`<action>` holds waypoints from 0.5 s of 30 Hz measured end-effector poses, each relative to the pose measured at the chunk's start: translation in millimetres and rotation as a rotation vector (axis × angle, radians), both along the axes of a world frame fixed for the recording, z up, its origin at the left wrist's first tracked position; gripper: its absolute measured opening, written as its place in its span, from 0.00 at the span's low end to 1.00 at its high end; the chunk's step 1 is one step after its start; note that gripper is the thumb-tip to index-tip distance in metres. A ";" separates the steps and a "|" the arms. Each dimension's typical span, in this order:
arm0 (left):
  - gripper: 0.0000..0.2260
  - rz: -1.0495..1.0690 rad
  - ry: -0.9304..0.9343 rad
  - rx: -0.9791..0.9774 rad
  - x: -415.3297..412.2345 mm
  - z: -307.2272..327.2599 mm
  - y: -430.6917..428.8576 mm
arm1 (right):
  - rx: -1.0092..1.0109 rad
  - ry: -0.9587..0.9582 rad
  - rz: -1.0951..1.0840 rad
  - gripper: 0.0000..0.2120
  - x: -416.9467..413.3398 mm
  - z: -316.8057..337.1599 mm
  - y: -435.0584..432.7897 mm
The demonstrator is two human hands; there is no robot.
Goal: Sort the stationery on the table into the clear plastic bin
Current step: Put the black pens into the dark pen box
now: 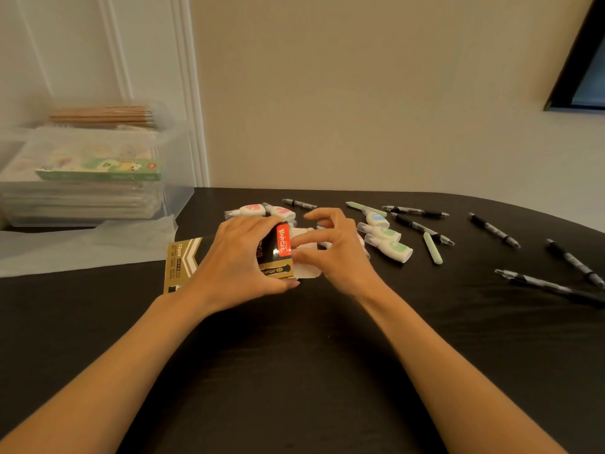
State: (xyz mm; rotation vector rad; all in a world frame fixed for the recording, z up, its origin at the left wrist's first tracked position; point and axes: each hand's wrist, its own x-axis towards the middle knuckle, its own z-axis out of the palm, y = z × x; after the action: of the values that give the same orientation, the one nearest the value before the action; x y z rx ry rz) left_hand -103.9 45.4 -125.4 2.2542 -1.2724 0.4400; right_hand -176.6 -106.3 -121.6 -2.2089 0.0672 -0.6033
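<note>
Clutter on the black tabletop — six black pens, five white correction tapes. Left hand grips a black-gold cardboard box; right hand pinches its white flap. Clear plastic bin sits far left.

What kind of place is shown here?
Likely a room at home: a black table strewn with black pens, a clear plastic bin of stationery, a white panelled door behind.

Pen box: middle hidden under left hand, small print illegible. Clear plastic bin: left side cut off.
</note>
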 end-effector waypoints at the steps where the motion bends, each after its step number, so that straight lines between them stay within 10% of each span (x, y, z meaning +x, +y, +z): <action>1: 0.44 -0.005 -0.011 0.002 -1.2 -0.5 -0.7 | -0.014 0.009 0.001 0.07 1.4 -1.9 0.0; 9: 0.40 -0.024 -0.062 0.045 -7.0 -3.8 -7.7 | 0.026 0.192 0.031 0.09 9.3 -6.8 4.9; 15: 0.40 0.128 -0.087 -0.034 3.5 -1.7 -7.1 | 0.473 0.054 0.040 0.11 4.9 -4.2 -0.2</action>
State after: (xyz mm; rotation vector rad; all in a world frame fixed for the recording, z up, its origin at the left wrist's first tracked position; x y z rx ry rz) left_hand -100.3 38.3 -127.0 2.3179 -1.1579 0.6084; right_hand -171.6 -106.4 -125.7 -1.7627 0.1749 -0.4507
